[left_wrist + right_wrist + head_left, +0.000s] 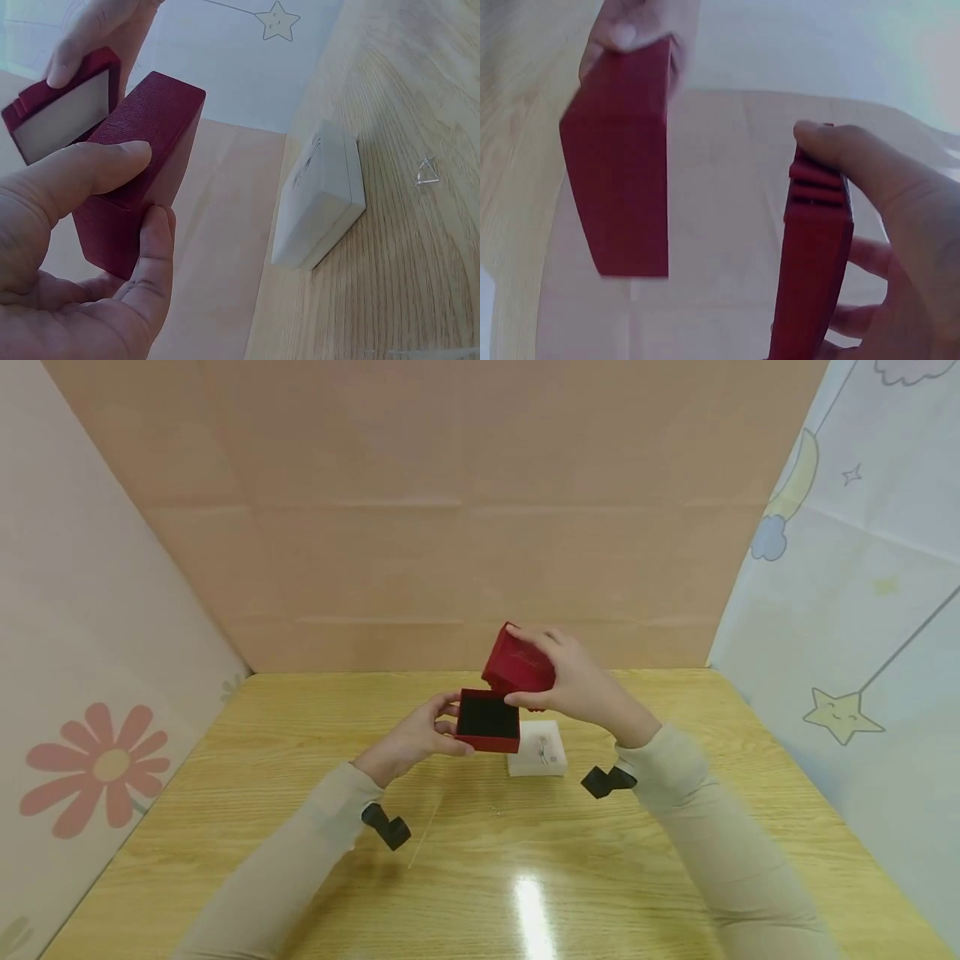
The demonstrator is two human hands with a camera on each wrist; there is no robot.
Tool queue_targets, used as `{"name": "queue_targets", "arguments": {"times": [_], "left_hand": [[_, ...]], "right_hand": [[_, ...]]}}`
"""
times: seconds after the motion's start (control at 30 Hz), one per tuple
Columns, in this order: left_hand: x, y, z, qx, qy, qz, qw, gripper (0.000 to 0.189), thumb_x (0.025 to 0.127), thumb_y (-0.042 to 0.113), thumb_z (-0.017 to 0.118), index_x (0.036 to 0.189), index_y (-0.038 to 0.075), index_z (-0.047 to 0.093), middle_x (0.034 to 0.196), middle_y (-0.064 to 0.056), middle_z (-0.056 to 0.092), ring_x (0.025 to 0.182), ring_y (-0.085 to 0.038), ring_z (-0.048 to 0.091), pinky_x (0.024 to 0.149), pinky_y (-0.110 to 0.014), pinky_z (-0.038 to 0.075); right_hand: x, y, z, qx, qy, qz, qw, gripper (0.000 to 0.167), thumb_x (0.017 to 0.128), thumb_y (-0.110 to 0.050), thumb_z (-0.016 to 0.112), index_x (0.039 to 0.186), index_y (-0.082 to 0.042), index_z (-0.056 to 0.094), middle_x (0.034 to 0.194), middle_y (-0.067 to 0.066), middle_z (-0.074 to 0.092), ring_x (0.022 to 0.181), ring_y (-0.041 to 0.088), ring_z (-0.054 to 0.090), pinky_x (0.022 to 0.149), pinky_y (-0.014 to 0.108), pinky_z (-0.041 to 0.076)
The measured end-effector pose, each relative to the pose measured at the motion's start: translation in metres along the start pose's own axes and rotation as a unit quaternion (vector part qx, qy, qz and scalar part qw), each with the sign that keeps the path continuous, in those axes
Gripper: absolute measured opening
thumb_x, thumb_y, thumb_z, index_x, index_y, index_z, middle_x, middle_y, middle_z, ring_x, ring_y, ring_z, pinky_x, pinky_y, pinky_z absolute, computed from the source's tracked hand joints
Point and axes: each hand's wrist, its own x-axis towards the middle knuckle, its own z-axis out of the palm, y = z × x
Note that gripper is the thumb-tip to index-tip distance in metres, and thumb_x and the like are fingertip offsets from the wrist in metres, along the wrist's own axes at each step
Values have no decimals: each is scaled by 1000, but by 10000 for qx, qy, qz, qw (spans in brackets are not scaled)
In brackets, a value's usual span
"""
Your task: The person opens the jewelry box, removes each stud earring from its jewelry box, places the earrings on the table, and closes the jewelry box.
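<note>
A red box base point(487, 744) with a black lining is held in the air by my left hand point(412, 739), thumb on one side and fingers on the other. My right hand point(581, 681) grips the red lid point(517, 662), which bears faint gold lettering, up and to the right of the base. In the left wrist view the white inside of the lid point(67, 120) shows. Lid and base are apart in the right wrist view. Beneath and just right of them a white box point(537, 750) with a small printed design rests on the wooden table.
A tiny shiny piece point(497, 812) lies on the table point(600, 877) in front of the white box. Farther left is a thin pale strip point(425, 831). Fabric walls enclose the back and both sides. Dark wrist cameras sit on both sleeves.
</note>
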Motion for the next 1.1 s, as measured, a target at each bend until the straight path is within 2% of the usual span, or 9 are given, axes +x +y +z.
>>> {"name": "queue_targets", "arguments": {"times": [0.13, 0.47, 0.6, 0.87, 1.1], "left_hand": [[1, 1, 1, -7, -48, -5, 10000, 92, 80, -4, 73, 152, 9, 18, 134, -15, 39, 112, -25, 57, 89, -33, 51], [1, 2, 4, 14, -84, 10, 10000, 90, 80, -4, 73, 151, 9, 20, 135, -15, 41, 119, -29, 56, 93, -37, 51], [0, 1, 4, -17, -148, 20, 9999, 90, 80, -4, 73, 151, 8, 18, 136, -17, 39, 120, -29, 55, 93, -38, 51], [-1, 1, 3, 8, -78, 30, 10000, 91, 79, -6, 72, 151, 9, 19, 135, -17, 40, 116, -28, 57, 91, -37, 52], [-2, 2, 5, -52, -91, 41, 9999, 91, 79, -8, 71, 152, 9, 18, 136, -17, 39, 117, -28, 56, 91, -37, 52]], "right_hand": [[-1, -11, 10, 123, -294, -300, 9990, 87, 75, -42, 82, 148, -33, 37, 138, 7, 43, 120, 27, 41, 85, 42, 52], [3, -11, 34, 25, -1116, -450, 9927, 82, 77, -40, 80, 147, -32, 40, 136, 7, 44, 117, 25, 43, 84, 39, 52], [3, -10, 36, 46, -1217, -537, 9911, 80, 77, -40, 80, 147, -31, 41, 138, 5, 44, 118, 24, 43, 84, 39, 51], [3, -10, 37, 14, -1322, -776, 9882, 80, 77, -39, 80, 147, -27, 42, 139, 6, 45, 120, 26, 41, 87, 39, 49], [2, -8, 41, 89, -1422, -680, 9875, 80, 77, -38, 81, 146, -24, 43, 138, 4, 46, 121, 24, 40, 89, 39, 48]]}}
